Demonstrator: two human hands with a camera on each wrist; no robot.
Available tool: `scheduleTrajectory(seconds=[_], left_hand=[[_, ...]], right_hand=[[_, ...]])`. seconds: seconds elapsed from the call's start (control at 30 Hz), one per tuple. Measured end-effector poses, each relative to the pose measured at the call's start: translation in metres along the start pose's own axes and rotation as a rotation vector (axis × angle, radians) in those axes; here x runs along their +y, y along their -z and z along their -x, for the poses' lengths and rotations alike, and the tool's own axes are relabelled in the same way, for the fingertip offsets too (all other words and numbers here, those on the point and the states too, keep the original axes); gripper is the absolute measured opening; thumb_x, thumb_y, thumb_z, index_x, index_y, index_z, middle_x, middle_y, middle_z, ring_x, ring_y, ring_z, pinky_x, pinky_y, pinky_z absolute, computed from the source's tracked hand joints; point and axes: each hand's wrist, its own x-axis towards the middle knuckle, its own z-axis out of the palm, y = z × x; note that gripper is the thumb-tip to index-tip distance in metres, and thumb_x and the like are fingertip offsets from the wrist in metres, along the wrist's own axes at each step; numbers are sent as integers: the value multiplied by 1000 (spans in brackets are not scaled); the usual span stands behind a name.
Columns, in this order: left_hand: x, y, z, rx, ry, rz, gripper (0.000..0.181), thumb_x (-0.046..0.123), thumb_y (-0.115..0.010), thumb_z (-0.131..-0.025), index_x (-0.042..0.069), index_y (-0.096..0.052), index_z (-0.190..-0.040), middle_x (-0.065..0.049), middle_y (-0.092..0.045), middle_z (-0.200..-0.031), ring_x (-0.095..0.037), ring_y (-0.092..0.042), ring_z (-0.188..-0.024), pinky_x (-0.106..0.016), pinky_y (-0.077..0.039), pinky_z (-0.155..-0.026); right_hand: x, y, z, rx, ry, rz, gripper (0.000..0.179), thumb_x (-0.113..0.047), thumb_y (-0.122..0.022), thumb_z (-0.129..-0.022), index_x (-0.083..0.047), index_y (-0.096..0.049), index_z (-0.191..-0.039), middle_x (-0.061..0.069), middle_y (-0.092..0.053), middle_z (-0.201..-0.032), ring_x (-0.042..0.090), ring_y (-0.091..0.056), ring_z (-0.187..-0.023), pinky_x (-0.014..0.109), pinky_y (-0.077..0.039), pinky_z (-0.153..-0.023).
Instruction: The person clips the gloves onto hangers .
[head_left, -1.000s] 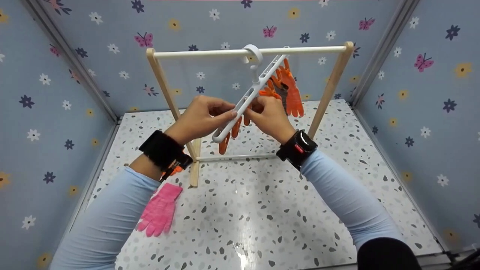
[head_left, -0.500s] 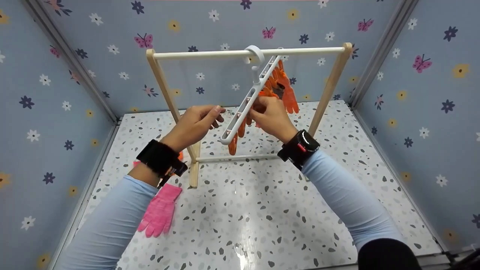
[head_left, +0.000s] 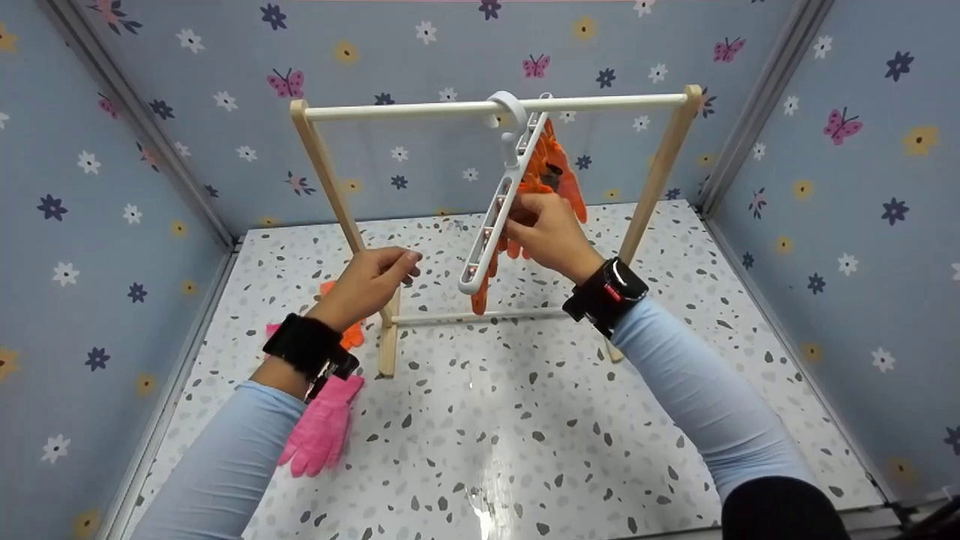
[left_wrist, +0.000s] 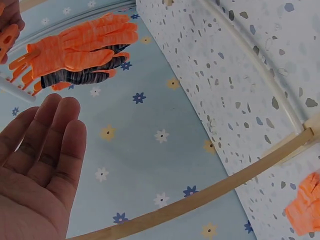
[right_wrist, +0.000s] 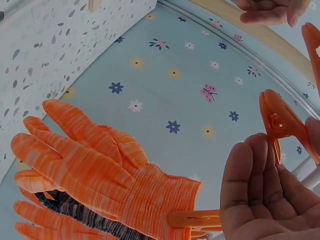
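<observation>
Orange knit gloves point(right_wrist: 95, 165) hang cuff-up from the white clip hanger point(head_left: 511, 171), likely so they dangle freely; on my feed the right hand point(head_left: 553, 234) pinches an orange clip point(right_wrist: 289, 120), perhaps steadying things, the left hand point(head_left: 367, 283) apart, fingers extended

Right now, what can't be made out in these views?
Head: right hand's grip on the orange clip, mostly covered by the hand and white hanger.
Head: full outline of the loose orange glove, partly behind the left hand and black wristband.
Left wrist: rest of that glove, cut off by the right edge.
Right wrist: number of hung gloves; they overlap, and the bottom edge crops them.
</observation>
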Motion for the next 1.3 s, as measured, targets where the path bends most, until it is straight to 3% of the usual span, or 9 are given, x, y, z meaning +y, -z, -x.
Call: scheduleTrajectory(seconds=[0.23,0.43,0.7,0.9,1.13,1.3], left_hand=[[-20,-3,10,-10,30,-24,46,34,-48,-118,-1,-71,-137,-24,-75,-124,-39,-70,-119,-58,-55,-107],[-36,-5,19,-27,72,-12,47,35,-51,-117,0,-68,-143,-23,-73,-135,-39,-67,-127,-57,-54,-110],[-66,-4,33,-15,106,-73,45,32,-56,-115,-2,-68,-142,-24,-73,-132,-36,-70,-118,-50,-58,-99],[-87,2,43,-39,131,-143,46,27,-61,-112,-7,-66,-142,-25,-74,-130,-41,-71,-119,-57,-59,-102],[-111,7,60,-98,191,-243,52,28,-67,-108,-9,-62,-144,-32,-64,-145,-51,-61,-131,-66,-50,-111],[-126,10,70,-139,248,-307,54,29,-71,-105,-8,-63,-144,-32,-64,-145,-52,-61,-131,-67,-51,-110]], right_hand=[[0,2,-1,-24,32,-30,17,-3,-69,-102,5,-80,-113,20,-80,-102,6,-65,-73,17,-53,-67],[2,2,-2,-34,41,-31,15,-3,-70,-102,6,-79,-112,21,-81,-103,6,-65,-70,19,-53,-64],[4,4,-3,-21,30,-23,17,-4,-70,-102,5,-80,-114,17,-78,-102,7,-63,-77,18,-52,-69],[9,7,-4,-35,44,-50,19,-5,-72,-103,4,-80,-118,16,-79,-99,6,-61,-72,18,-51,-65],[14,9,-4,-48,65,-81,20,-5,-72,-103,2,-81,-119,3,-76,-89,5,-59,-67,19,-49,-62],[18,11,-4,-55,72,-103,21,-6,-70,-104,4,-79,-120,17,-79,-97,7,-63,-72,21,-51,-67]])
